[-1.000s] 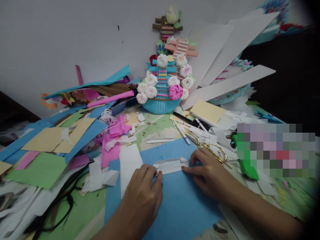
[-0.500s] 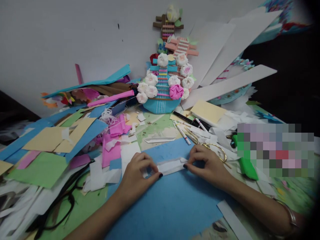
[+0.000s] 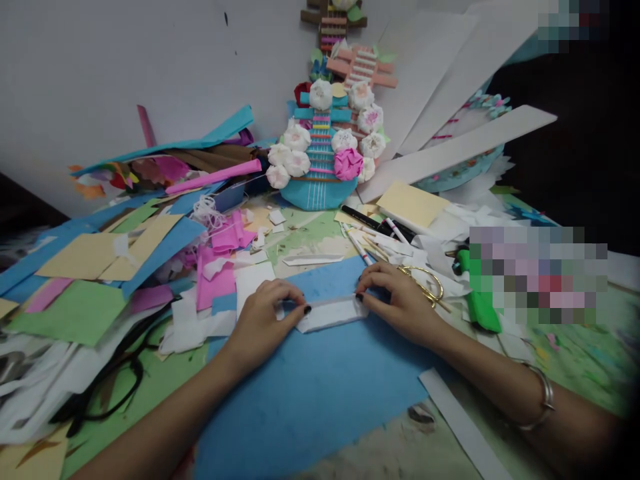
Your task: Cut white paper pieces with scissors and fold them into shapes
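Note:
A folded strip of white paper (image 3: 333,313) lies over a large blue sheet (image 3: 310,393). My left hand (image 3: 265,317) pinches its left end between thumb and fingers. At the right end, my right hand (image 3: 400,300) grips the strip in the same way, fingertips close together. The strip's long edges look bent up, like a shallow trough. Just beyond the blue sheet is another narrow folded white strip (image 3: 314,259). Gold-handled scissors (image 3: 425,283) lie behind my right hand, their blades partly hidden.
Paper guitars with crepe flowers (image 3: 320,167) lean against the wall. Coloured paper scraps (image 3: 75,257) and black-framed glasses (image 3: 133,383) lie at the left. Pens (image 3: 367,223), a green object (image 3: 483,303) and white offcuts are at the right. A white strip (image 3: 463,420) lies near the front.
The strip now lies flatter, with its long face showing more openly between my hands. Both hands still hold its ends. The view has tilted slightly downward.

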`<move>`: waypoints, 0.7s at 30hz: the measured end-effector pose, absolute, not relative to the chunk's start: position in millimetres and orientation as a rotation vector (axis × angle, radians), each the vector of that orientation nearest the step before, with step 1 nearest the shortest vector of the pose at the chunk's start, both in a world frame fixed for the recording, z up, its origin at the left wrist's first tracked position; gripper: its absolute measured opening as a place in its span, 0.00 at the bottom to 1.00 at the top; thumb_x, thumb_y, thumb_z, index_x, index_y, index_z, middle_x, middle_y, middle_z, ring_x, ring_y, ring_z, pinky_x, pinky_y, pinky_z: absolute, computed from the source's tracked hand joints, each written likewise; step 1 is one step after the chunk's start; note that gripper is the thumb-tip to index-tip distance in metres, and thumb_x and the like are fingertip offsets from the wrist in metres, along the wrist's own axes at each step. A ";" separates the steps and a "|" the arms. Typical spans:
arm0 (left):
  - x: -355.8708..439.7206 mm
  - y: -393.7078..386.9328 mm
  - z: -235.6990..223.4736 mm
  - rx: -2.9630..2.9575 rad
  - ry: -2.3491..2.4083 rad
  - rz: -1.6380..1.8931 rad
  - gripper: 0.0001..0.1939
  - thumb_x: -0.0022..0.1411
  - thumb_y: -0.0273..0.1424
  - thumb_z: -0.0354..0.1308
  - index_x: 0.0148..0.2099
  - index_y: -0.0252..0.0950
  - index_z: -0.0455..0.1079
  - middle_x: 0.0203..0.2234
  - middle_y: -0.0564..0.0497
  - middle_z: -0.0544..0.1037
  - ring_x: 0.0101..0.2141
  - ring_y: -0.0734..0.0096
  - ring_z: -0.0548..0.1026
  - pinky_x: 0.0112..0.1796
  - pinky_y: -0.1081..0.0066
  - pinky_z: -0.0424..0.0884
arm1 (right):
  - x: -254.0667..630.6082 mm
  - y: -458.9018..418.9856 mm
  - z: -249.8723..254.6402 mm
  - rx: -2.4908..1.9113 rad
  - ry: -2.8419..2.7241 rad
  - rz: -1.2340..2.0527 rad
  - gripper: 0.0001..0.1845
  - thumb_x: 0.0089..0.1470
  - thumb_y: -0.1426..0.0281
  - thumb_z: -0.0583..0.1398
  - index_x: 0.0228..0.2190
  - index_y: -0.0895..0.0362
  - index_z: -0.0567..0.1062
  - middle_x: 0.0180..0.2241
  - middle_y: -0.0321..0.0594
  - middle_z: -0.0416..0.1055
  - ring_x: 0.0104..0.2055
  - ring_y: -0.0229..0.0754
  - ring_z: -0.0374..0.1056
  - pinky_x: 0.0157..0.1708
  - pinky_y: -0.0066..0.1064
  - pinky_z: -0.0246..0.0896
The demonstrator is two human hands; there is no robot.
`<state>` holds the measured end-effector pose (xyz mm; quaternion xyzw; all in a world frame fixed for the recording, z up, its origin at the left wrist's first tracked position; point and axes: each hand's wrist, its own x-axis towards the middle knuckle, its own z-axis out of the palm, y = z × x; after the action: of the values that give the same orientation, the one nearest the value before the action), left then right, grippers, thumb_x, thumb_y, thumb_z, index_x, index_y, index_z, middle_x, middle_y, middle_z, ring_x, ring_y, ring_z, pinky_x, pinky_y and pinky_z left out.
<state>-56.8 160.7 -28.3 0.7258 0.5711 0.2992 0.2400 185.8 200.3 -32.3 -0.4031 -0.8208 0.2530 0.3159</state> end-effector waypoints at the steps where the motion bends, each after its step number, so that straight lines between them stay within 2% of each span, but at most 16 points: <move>1: -57.3 160.6 -27.3 1.940 1.557 0.824 0.04 0.57 0.29 0.56 0.32 0.36 0.71 0.33 0.50 0.75 0.36 0.66 0.72 0.39 0.65 0.67 | 186.8 200.5 -32.7 -1.039 -2.146 0.682 0.07 0.51 0.79 0.57 0.30 0.58 0.73 0.36 0.42 0.68 0.40 0.42 0.65 0.43 0.36 0.59; 5: -58.1 158.5 -19.5 1.752 1.472 0.870 0.07 0.57 0.32 0.57 0.33 0.34 0.71 0.26 0.51 0.75 0.28 0.72 0.72 0.30 0.73 0.68 | 190.0 200.7 -34.5 -1.059 -2.073 0.848 0.05 0.55 0.75 0.54 0.32 0.58 0.70 0.32 0.39 0.70 0.35 0.40 0.66 0.38 0.34 0.60; 8: -58.0 156.0 -13.7 1.637 1.374 0.959 0.07 0.54 0.32 0.60 0.31 0.32 0.70 0.24 0.52 0.74 0.25 0.76 0.72 0.27 0.77 0.68 | 189.4 198.3 -32.6 -0.960 -1.868 1.180 0.04 0.57 0.71 0.55 0.35 0.57 0.68 0.30 0.38 0.70 0.33 0.39 0.68 0.35 0.33 0.62; 10: -58.4 154.5 -11.8 1.552 1.329 0.992 0.07 0.53 0.31 0.61 0.31 0.32 0.68 0.22 0.54 0.74 0.23 0.78 0.71 0.25 0.79 0.68 | 188.0 194.9 -29.1 -0.876 -1.705 1.412 0.06 0.56 0.68 0.57 0.37 0.57 0.66 0.29 0.37 0.71 0.31 0.38 0.70 0.33 0.31 0.64; 15: -59.3 153.4 -12.0 1.349 1.201 0.981 0.11 0.52 0.33 0.63 0.33 0.33 0.67 0.20 0.56 0.74 0.23 0.75 0.74 0.26 0.74 0.75 | 185.6 185.6 -21.0 -0.860 -1.523 1.642 0.13 0.52 0.67 0.62 0.38 0.57 0.68 0.26 0.37 0.74 0.28 0.38 0.72 0.29 0.28 0.67; 21: -58.9 153.9 -13.2 1.300 1.177 0.975 0.13 0.52 0.33 0.64 0.39 0.30 0.72 0.23 0.51 0.77 0.21 0.75 0.75 0.25 0.76 0.74 | 183.2 182.4 -22.0 -0.935 -1.433 1.764 0.15 0.50 0.65 0.63 0.38 0.60 0.71 0.24 0.40 0.77 0.26 0.37 0.74 0.27 0.25 0.68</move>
<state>-58.9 153.9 -13.2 0.5463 0.4947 0.4099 0.5374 183.2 182.4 -22.0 -0.3584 -0.5493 0.6762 0.3355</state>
